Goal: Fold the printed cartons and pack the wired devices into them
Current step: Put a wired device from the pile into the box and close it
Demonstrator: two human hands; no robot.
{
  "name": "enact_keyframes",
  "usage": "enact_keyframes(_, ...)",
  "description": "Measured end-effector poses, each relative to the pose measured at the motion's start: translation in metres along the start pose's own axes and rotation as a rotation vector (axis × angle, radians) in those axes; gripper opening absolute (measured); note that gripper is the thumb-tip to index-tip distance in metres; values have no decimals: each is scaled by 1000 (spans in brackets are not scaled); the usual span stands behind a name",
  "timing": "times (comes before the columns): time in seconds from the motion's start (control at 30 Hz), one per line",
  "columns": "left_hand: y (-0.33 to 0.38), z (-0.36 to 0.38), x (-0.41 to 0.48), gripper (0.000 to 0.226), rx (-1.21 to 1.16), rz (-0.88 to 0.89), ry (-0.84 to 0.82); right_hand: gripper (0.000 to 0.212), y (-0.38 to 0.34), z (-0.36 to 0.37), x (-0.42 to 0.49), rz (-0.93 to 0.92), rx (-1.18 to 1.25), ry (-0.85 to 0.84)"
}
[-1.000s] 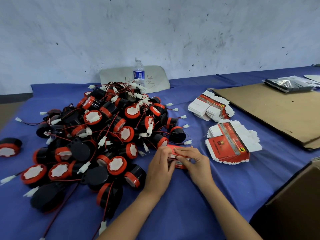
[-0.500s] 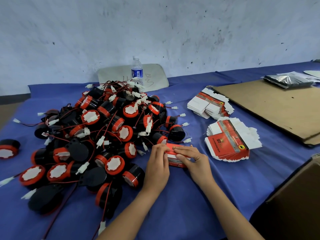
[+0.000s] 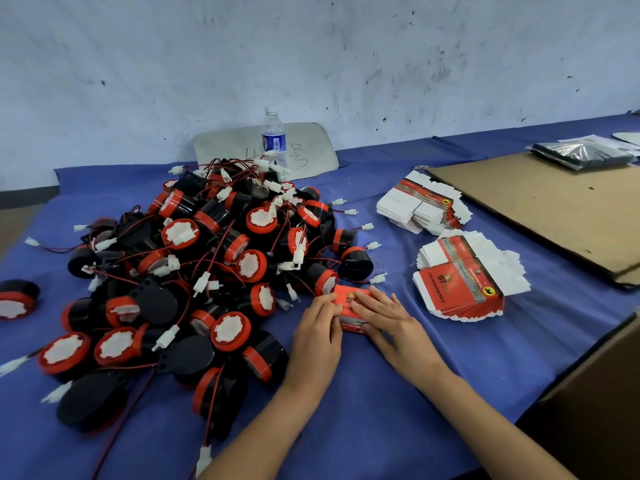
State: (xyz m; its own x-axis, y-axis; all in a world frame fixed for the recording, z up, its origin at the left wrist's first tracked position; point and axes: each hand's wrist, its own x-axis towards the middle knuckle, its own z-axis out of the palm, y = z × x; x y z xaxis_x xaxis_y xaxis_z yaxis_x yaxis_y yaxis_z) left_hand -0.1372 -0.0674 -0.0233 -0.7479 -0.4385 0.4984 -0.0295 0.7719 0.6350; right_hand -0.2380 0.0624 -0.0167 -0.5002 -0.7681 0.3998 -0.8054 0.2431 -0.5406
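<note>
On the table [image 3: 381, 427], under a blue cloth, the big pile of wired devices [image 3: 207, 271] takes up most of the room: black round bodies with red rims and white faces, red and black leads and white plugs tangled all through it. Right at the pile's near right edge lies one red carton [image 3: 353, 306], folded up into a box shape and resting on the cloth, touching the outermost devices.

Both hands are on that carton. The left hand [image 3: 317, 337] comes in on the side next to the pile, fingers bent over the carton's left end and gripping it. The right hand [image 3: 391, 327] lies across the top from the side away from the pile, fingers fairly straight and a little spread, pressing down flat. Whether a device is inside the carton I cannot tell.

Further right of the pile sits a fanned stack of flat cartons [image 3: 464, 285], red print up with white flaps showing. A second stack [image 3: 419, 206] lies right of the pile's far end. Beyond those stacks a large cardboard sheet [image 3: 554, 209] lies flat, with a dark plastic bag [image 3: 581, 155] at its far end.

Behind the pile a water bottle [image 3: 274, 136] stands upright in front of a pale board [image 3: 311, 147] leaning on the wall. Left of the pile, well apart from it, a lone device [image 3: 17, 299] lies at the edge of view.
</note>
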Motion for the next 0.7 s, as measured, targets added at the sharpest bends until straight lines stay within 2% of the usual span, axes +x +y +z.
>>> enact_keyframes(0.2, 0, -2, -1, 25, 48, -14, -57, 45, 1, -2, -1, 1, -106, -48)
enact_keyframes(0.33, 1, 2, -4, 58, 24, -47, -187, 54, 1, -3, -5, 44, 11, -93)
enact_keyframes(0.4, 1, 1, -4, 65, -7, -50, -191, 54, -1, -2, -10, 38, 48, 1)
enact_keyframes(0.47, -1, -1, -5, 69, -20, 4, -191, 50, -4, -3, -13, 88, 201, 152)
enact_keyframes(0.53, -2, -2, -8, 72, -16, 65, -204, 35, -12, -7, -12, 191, 344, 279)
enact_keyframes(0.6, 0, -3, -9, 65, -40, 103, -189, 16, -20, -9, -9, 235, 293, 371)
enact_keyframes(0.7, 3, -6, -11, 54, -124, 131, -178, 35, -30, -4, -7, 129, 115, 403)
